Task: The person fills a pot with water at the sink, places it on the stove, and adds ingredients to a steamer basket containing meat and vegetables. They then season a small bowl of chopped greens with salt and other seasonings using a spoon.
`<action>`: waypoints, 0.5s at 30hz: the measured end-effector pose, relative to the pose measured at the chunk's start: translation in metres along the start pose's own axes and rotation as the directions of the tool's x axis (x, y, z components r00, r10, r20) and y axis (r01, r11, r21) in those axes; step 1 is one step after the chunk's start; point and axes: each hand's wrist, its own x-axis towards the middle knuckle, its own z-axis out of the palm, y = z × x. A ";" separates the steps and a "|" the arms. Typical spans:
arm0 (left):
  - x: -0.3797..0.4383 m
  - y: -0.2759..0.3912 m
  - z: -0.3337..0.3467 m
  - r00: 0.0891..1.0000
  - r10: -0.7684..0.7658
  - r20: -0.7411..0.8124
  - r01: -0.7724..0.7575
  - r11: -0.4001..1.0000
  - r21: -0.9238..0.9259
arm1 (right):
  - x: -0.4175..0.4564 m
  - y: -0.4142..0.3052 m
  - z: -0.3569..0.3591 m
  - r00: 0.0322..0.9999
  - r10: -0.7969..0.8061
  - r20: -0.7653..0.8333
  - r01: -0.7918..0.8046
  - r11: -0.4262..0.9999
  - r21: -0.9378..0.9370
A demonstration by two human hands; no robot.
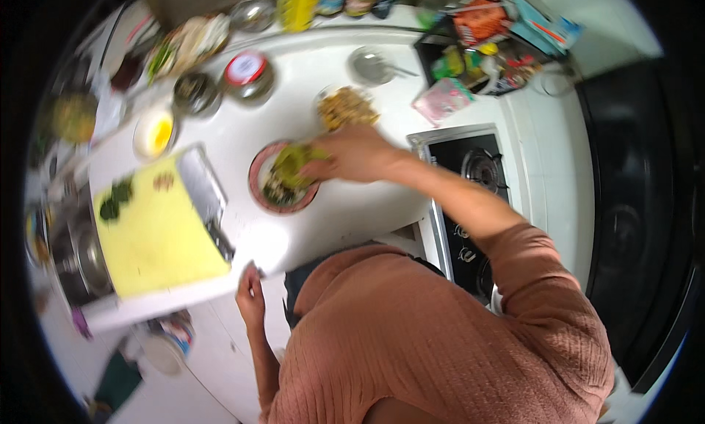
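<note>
My right hand grips a small green cup tilted over a pink-rimmed bowl. White pieces and dark green bits lie in the bowl. Just beyond the hand stands a bowl of brown, crumbly food. My left hand is at the counter's front edge, fingers curled; whether it holds anything is unclear. Near it, a cleaver lies along the right side of a yellow cutting board, which carries dark green leaves and a little chopped brownish food.
A white bowl with yellow contents, a dark-filled jar and a red-lidded jar stand behind the board. A glass bowl with a spoon is farther back. Right are a gas stove and a black crate of packets; left, a sink.
</note>
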 end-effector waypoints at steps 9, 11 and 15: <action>0.001 0.020 -0.003 0.988 -0.061 0.139 0.045 0.993 0.112 | -0.079 0.078 -0.001 0.972 0.175 -0.155 -0.059 0.825 0.563; 0.006 0.019 -0.002 0.983 -0.047 0.176 0.029 0.994 0.105 | -0.116 0.117 0.012 0.915 0.271 -0.300 0.046 0.668 0.743; 0.013 0.026 0.007 0.973 -0.097 0.210 0.087 0.995 0.054 | -0.203 0.186 0.021 0.767 0.567 -0.300 0.175 0.265 0.948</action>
